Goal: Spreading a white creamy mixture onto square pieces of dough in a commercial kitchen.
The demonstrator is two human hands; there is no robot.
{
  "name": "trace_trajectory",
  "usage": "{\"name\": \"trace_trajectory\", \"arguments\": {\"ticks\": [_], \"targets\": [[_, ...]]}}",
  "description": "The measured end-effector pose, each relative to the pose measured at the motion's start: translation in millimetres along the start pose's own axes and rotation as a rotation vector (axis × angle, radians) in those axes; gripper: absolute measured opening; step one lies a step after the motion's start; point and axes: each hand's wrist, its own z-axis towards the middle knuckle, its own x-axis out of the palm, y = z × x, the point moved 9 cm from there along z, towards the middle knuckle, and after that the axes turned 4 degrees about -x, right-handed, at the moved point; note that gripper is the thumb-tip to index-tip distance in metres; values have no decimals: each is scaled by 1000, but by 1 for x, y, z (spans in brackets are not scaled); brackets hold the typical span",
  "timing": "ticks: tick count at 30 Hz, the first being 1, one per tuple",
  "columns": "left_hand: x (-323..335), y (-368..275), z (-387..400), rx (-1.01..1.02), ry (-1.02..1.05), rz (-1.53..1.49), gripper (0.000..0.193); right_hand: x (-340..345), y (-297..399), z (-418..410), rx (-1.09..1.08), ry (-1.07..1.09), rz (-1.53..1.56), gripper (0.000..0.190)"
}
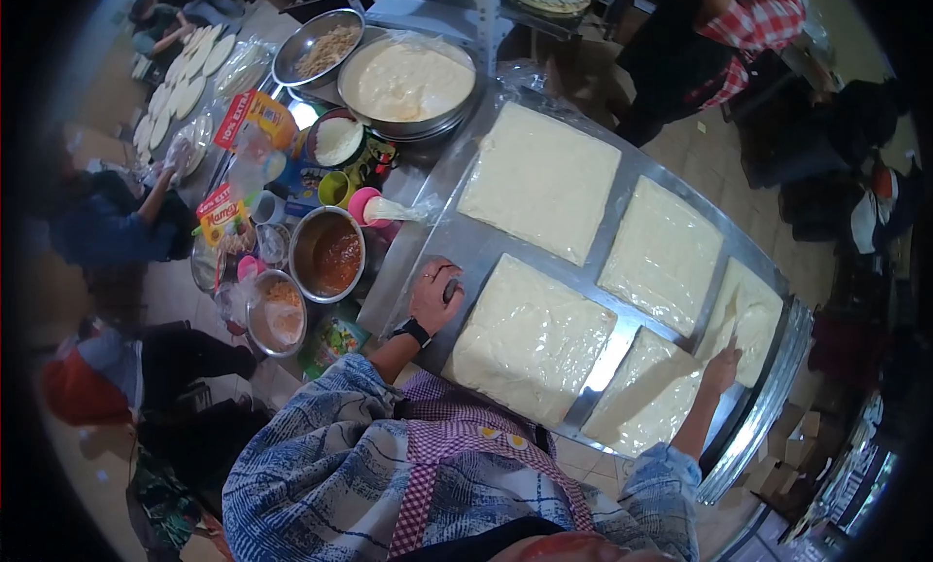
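My left hand [436, 296], with a dark wristband, is curled over the steel worktop [466, 248], left of the dough sheets. A dark patch shows between its thumb and fingers; whether it is a small object or a gap, I cannot tell. My right hand [720, 370] reaches to the far-right dough sheet [751, 307], its fingers at a groove in the surface. Whether it holds a thin tool is unclear. Below that hand lies a glossy dough sheet [641, 394]. Other pale rectangular sheets are a large one nearest me [532, 336], another behind it [543, 179] and a smaller one [663, 252].
Left of the worktop stand a pot of red sauce [328, 256], a bowl with shredded orange food [283, 307], a large pan of pale batter [408, 77] and a bowl of brown crumbly food [321, 48]. Stacked metal trays [765, 409] border the right end. Other people are nearby.
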Motion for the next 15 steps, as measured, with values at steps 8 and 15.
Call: {"name": "trace_trajectory", "arguments": {"ticks": [8, 15], "targets": [[-8, 2, 0, -34, 1, -68, 23, -59, -27, -66, -76, 198, 325, 31], [-14, 8, 1, -59, 13, -164, 21, -123, 190, 8, 117, 610, 1372, 39]]}}
